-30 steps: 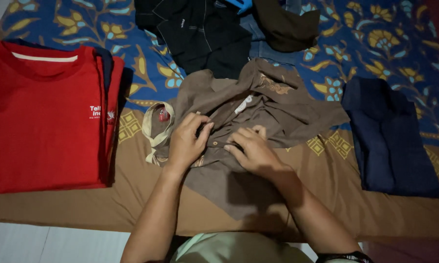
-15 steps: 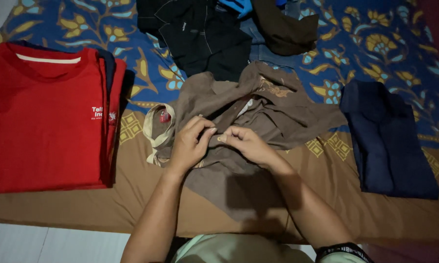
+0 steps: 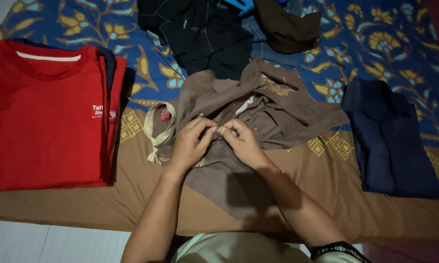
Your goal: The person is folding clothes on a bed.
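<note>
1. The brown shirt (image 3: 258, 109) lies rumpled in the middle of the patterned bedsheet (image 3: 375, 44), between the folded red t-shirt (image 3: 44, 117) and the folded navy garment (image 3: 390, 136). Both hands meet at its front placket.
2. The left hand (image 3: 187, 143) is curled nearly closed, thumb and fingertips pinching the placket edge. The right hand (image 3: 243, 141) is pinched the same way on the facing edge — a small pale button seems to sit between the two, though it is too small to be sure.
3. The grip is fine and the light dim, so the button could slip from the fingertips, or miss its hole.
4. The cloth is bunched under the hands; a button could go into the wrong hole and leave the front skewed.
5. A hard tug on the placket could drag the whole shirt towards the person and crease it further — or pull the cream collar (image 3: 156, 131) out of shape.
6. The dark clothes pile (image 3: 214, 34) touches the shirt's top edge, so a sleeve could catch on it.
</note>
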